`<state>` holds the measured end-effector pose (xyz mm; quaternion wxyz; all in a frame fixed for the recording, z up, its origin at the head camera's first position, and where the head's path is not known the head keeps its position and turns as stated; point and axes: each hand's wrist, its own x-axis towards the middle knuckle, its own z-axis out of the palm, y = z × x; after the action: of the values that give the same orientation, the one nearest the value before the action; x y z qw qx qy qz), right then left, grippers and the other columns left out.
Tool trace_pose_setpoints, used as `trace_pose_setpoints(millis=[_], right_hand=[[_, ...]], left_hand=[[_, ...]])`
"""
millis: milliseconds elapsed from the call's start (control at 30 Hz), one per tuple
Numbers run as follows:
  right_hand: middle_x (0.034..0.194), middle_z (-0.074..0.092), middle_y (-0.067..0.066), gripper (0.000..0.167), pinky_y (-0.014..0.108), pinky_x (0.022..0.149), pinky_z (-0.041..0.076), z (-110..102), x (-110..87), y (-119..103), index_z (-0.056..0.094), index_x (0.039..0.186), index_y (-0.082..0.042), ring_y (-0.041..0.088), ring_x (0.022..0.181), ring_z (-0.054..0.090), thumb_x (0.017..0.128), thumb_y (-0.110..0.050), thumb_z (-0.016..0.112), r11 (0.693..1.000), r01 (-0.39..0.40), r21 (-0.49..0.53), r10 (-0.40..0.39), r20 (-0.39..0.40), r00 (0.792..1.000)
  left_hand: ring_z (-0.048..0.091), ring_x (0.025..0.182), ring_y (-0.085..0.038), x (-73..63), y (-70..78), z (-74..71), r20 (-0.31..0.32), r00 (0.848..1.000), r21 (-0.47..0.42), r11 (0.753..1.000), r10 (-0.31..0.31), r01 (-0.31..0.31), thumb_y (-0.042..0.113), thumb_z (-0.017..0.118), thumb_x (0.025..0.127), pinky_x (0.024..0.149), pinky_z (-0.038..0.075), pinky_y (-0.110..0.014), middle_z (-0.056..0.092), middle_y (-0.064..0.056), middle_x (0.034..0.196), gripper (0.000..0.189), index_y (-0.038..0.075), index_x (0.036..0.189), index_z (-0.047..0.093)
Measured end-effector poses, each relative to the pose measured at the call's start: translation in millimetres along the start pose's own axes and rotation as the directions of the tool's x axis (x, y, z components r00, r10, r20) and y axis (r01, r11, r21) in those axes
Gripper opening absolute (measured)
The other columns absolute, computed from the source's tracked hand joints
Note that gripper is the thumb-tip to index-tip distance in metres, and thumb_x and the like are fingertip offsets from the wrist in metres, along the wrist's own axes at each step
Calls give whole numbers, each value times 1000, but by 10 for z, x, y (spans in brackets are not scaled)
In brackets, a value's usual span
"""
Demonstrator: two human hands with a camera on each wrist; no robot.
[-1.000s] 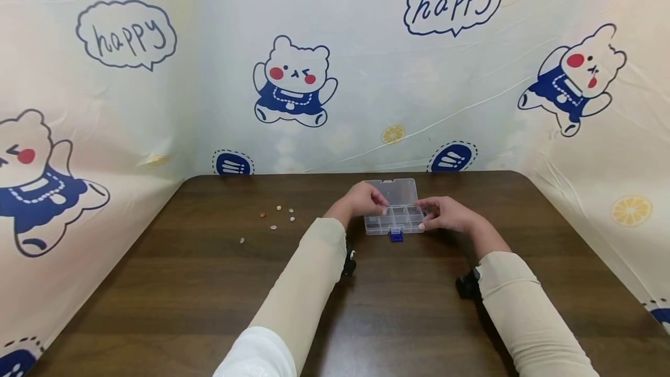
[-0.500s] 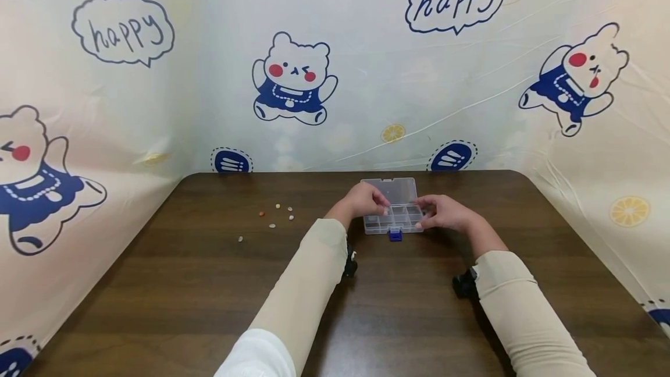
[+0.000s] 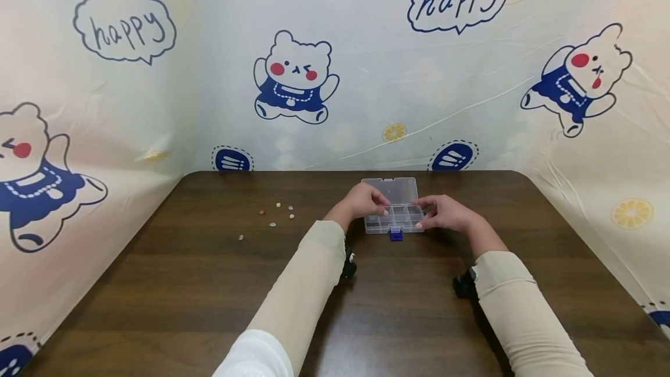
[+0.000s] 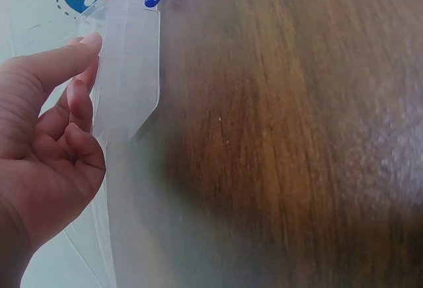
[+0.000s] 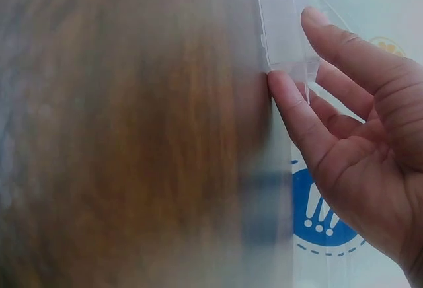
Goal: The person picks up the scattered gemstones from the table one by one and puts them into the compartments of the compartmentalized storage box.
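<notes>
A clear plastic compartment box (image 3: 402, 214) stands on the table, its lid (image 3: 400, 189) raised at the back and a blue latch (image 3: 396, 235) at the front. My left hand (image 3: 364, 199) reaches over the box's left part, thumb and fingers bent close together above the compartments. Whether something small sits between those fingertips is too small to see. In the left wrist view, the left hand (image 4: 56, 113) is behind the front wall. My right hand (image 3: 447, 214) holds the box's right end; in the right wrist view a fingertip of the right hand (image 5: 370, 149) touches its lower corner.
Several small pebble-like pieces lie scattered on the brown table (image 3: 398, 307) to the left, among them an orange-red piece (image 3: 262, 212), a yellow piece (image 3: 278, 205) and a whitish piece (image 3: 273, 224). A printed cloth (image 3: 366, 74) hangs behind the table.
The head view shifts slightly. Both hands and the box keep nearly the same places, and the scattered pieces lie as before.
</notes>
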<state>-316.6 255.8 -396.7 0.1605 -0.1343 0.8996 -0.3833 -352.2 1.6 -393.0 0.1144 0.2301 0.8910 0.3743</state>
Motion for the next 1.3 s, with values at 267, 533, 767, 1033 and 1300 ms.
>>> trace_pose_setpoints(millis=[267, 533, 767, 1033, 1300], right_hand=[[129, 54, 21, 72, 43, 93, 49, -2, 6, 14, 48, 142, -3, 26, 96, 60, 82, -27, 80, 1000, -10, -5, 10, -1, 1000], [132, 52, 22, 72, 44, 96, 48, 0, 18, 21, 48, 142, -4, 27, 98, 59, 82, -27, 81, 1000, -24, 6, 24, -7, 1000], [135, 50, 23, 72, 44, 96, 47, 9, 0, 9, 48, 142, -4, 28, 99, 59, 81, -25, 81, 999, -29, 15, 29, -14, 999], [136, 49, 24, 74, 44, 96, 48, -19, -2, 2, 48, 142, -4, 27, 99, 59, 81, -27, 81, 1000, -23, 11, 23, -14, 1000], [135, 50, 23, 72, 45, 96, 47, 7, -14, -21, 48, 142, -3, 28, 99, 59, 82, -24, 81, 1000, -23, 16, 23, -14, 1000]], left_hand=[[61, 81, -14, -29, -57, -42, -1, 1000, -94, 995, 26, -26, 11, 81, 80, 77, 52, -25, 70, 2, 85, 20, 7, 100, 77], [61, 85, -17, -97, -141, -111, -9, 1000, -166, 986, 21, -22, 12, 82, 80, 78, 53, -26, 69, 0, 91, 25, 6, 103, 76], [61, 85, -20, -173, -172, -212, -30, 999, -221, 975, 21, -28, 11, 81, 80, 74, 54, -29, 69, -3, 93, 27, 4, 106, 75], [61, 84, -19, -210, -243, -312, -57, 998, -252, 967, 20, -34, 11, 80, 81, 72, 54, -31, 70, -3, 94, 31, 4, 110, 73], [61, 79, -18, -313, -348, -372, -70, 998, -296, 955, 7, -28, 7, 81, 80, 70, 54, -38, 71, -5, 93, 35, 0, 113, 71]])
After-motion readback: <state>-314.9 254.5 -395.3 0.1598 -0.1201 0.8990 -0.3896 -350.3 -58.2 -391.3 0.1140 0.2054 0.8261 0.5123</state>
